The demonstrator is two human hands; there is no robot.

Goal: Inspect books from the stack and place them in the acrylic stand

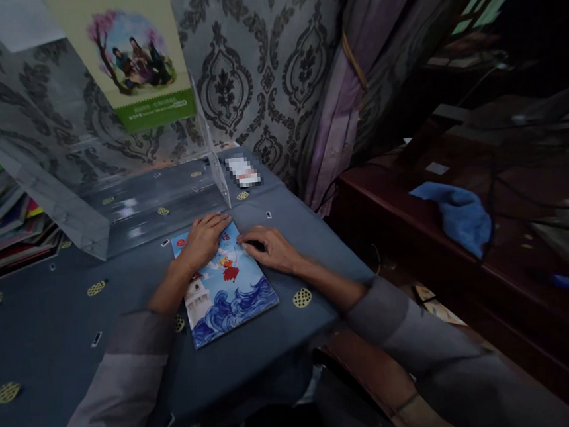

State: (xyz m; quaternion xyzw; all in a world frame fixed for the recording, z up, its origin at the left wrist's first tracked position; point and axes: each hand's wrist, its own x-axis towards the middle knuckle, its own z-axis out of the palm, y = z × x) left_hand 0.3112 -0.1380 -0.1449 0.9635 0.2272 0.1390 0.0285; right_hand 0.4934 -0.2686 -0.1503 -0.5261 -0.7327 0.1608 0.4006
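Observation:
A blue picture book (pixel 233 304) lies closed on the cloth-covered table, its cover showing a red-clad figure, a white building and dark blue waves. My left hand (pixel 205 242) rests flat across the upper part of the cover with its fingers stretched out. At the book's right edge is my right hand (pixel 270 246), its thumb and fingertips brought together there in a pinch. Exactly how much of the edge sits between those fingertips is hard to make out.
Behind the book stands a clear acrylic stand (pixel 219 179). Stacked books (pixel 11 224) are at the left. A blurred white item (pixel 243 170) lies near the back edge. On the right, a dark red surface (pixel 394 210) holds a blue cloth (pixel 458 215) and cables.

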